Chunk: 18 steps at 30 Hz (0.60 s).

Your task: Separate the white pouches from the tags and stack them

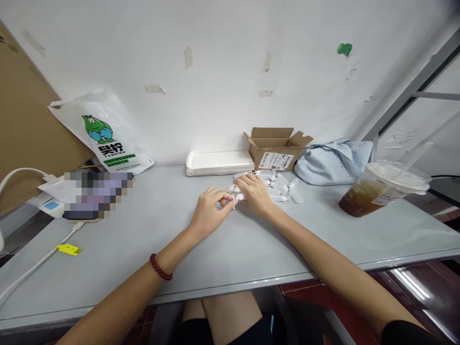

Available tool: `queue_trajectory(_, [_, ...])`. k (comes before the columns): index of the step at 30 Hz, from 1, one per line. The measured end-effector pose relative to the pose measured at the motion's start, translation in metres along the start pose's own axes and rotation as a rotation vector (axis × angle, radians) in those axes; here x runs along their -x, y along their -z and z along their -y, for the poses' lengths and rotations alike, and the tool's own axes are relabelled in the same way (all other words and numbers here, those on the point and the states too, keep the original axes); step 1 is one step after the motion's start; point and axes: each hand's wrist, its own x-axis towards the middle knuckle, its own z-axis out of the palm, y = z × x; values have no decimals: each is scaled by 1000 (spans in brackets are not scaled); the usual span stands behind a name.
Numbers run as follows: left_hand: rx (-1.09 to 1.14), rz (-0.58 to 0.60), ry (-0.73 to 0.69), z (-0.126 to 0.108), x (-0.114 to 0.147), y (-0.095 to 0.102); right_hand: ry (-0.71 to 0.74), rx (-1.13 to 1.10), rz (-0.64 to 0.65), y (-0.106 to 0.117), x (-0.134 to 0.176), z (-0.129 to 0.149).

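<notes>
Now both hands meet at mid-table — left hand and right hand pinch one small white plastic piece between curled fingertips, the pile of white pieces just right.

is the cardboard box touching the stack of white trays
Apart. The head view shows a narrow strip of wall and table between the box and the right end of the trays.

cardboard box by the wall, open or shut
Open: the cardboard box has its top flaps folded outward and upward. Its inside cannot be seen from here.
</notes>
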Motion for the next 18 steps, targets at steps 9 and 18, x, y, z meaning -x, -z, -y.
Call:
queue_trajectory(9, [23,-27,11,-10,2,-1,8,28,-1,2,-1,-2])
queue_trajectory(18, [-2,-82,-12,-12,2,4,-21,45,-60,-8,-1,-13])
